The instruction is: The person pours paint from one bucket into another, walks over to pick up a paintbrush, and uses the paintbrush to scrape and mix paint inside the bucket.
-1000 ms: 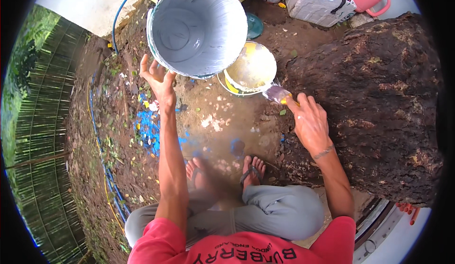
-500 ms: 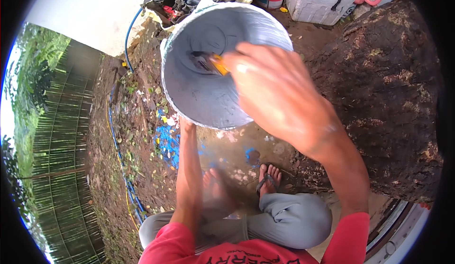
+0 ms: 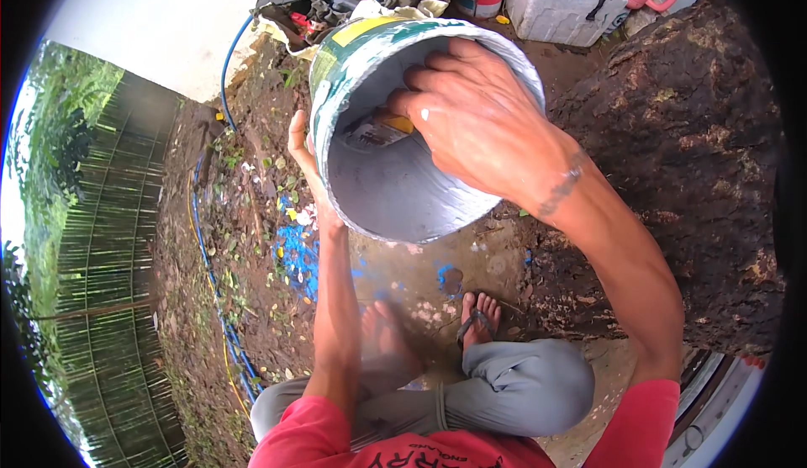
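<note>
A grey bucket is tipped toward the viewer at about 12 o'clock from the squatting person, held up off the dirt ground. The left hand grips its outer wall at 9 o'clock. The right hand reaches inside from 3 o'clock, fingers closed on a brush pressed to the inner wall. A dark mound lies at 3 o'clock, blue paint stains below the bucket.
</note>
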Demonstrator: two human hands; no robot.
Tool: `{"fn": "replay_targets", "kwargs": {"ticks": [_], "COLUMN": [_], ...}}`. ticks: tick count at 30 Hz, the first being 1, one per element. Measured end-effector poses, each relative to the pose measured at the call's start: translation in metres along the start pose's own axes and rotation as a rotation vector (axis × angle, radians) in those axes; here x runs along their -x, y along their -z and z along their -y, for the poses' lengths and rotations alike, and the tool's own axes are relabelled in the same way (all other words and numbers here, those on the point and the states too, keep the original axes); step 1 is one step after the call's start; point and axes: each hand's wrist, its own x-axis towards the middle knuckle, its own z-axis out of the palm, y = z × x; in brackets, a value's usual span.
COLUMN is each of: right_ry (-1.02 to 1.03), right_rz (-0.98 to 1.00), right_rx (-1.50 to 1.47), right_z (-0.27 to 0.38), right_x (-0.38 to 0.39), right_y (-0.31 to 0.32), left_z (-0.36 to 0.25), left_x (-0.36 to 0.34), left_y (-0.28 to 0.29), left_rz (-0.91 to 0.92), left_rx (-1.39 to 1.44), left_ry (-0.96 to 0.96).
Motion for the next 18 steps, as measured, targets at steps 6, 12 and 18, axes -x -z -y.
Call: {"fn": "replay_targets", "kwargs": {"ticks": [6,12,18], "right_ry": [-0.03,-0.085,-0.146], "right_rz": [0.056,0.136,0.249], "right_rx": [-0.081,-0.143,-0.2], "right_z": [0.022,0.023,0.002], "right_x": [0.015,0.021,0.041], "right_y": [0.042,0.062,0.09], "left_z": [0.028,0.013,0.002], "left_x": [-0.006,-0.002,-0.008], "left_y": [0.028,0.025,0.025], "left_rz": [-0.056,0.011,-0.034], "left_rx": [-0.006,-0.159,-0.104], "left_ry": [0.038,-0.112,-0.045]}}
